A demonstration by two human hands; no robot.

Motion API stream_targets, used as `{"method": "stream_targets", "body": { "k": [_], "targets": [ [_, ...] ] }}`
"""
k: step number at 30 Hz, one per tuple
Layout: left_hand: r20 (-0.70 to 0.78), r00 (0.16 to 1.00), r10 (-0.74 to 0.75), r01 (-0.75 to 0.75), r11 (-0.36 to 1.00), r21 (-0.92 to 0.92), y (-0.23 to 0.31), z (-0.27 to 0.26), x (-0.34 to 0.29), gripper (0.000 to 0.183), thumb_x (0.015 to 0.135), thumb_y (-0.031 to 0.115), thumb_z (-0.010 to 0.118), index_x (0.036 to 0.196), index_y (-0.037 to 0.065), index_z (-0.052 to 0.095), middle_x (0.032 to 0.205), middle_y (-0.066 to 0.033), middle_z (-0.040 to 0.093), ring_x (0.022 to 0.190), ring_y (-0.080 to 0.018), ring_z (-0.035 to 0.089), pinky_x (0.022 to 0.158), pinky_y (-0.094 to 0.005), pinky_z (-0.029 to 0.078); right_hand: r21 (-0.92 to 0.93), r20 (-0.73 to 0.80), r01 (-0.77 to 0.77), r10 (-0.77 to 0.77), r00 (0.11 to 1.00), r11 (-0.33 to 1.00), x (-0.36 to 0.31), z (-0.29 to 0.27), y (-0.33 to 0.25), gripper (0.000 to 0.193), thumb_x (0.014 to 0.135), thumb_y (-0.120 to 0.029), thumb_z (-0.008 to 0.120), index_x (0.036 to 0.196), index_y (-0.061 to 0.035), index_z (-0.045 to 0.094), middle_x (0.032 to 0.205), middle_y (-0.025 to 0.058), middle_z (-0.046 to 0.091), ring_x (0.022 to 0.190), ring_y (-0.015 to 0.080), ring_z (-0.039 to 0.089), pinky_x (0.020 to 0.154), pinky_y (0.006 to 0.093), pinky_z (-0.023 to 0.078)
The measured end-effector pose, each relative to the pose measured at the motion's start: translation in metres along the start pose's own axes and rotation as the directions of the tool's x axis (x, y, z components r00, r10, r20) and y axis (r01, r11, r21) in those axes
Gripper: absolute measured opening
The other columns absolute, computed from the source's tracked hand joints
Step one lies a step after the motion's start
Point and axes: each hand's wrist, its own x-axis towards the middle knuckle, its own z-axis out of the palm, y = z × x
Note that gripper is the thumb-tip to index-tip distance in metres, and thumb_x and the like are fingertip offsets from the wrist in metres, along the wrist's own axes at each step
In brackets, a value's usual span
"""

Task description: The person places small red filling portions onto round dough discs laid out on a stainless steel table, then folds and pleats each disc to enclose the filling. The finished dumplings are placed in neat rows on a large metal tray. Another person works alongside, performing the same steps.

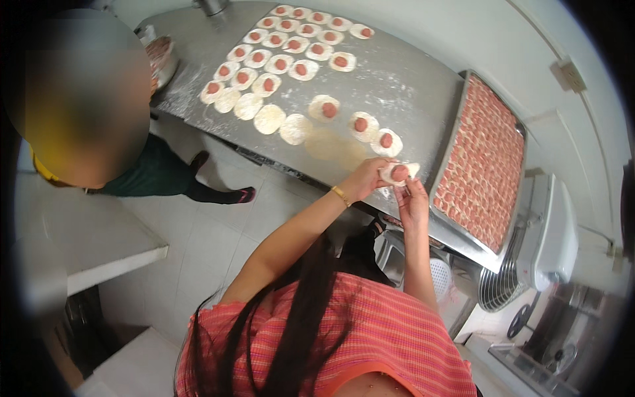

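Between my two hands, over the near edge of the steel table, is a thin dough wrapper [390, 180] with a ball of pinkish minced meat [399, 173] on it. My left hand [368, 178], with a yellow bracelet at the wrist, grips its left side. On the lower right edge, the fingers of my right hand [413, 197] pinch the dough. Just beyond lie three loose wrappers with meat, the nearest a dough round [386, 142]. Leftward runs a line of plain dough rounds [269, 119], and behind it several rows of meat-topped rounds [280, 64].
At my right, a large metal tray [450, 142] is packed with small meat-filled dough pieces. Another person [99, 106] stands at the left, beside a metal bowl [170, 66] of minced meat. A wire fan guard [501, 281] and white appliance [554, 231] sit beyond the tray's near end.
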Motion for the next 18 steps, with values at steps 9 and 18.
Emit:
{"method": "stream_targets", "body": {
  "k": [9,18],
  "targets": [
    [-0.017,0.905,0.426,-0.084,0.219,0.972,-0.053,-0.021,0.015,0.035,0.085,0.012,0.052,0.118,0.000,0.051,0.088,-0.0146,0.063,0.075,-0.0186,0.059,0.070,-0.0318,0.047,-0.523,-0.207,0.068,-0.204,0.957,0.849,0.012,-0.067,0.035,0.013,0.081,-0.005,0.060,0.068,-0.0014,0.063,0.060,-0.0023,0.053,0.055,0.0063,0.051,0.051,0.0214,0.042],
    [-0.074,0.926,0.371,-0.066,0.351,0.934,-0.055,-0.016,0.010,0.034,0.080,0.005,0.056,0.114,0.002,0.054,0.092,-0.0165,0.066,0.078,-0.0226,0.064,0.072,-0.0336,0.049,-0.696,-0.160,0.179,-0.393,0.905,0.696,0.019,-0.076,0.051,0.015,0.081,-0.009,0.062,0.092,0.0015,0.065,0.064,0.0023,0.059,0.058,0.0080,0.053,0.052,0.0239,0.042]
  ]
}}
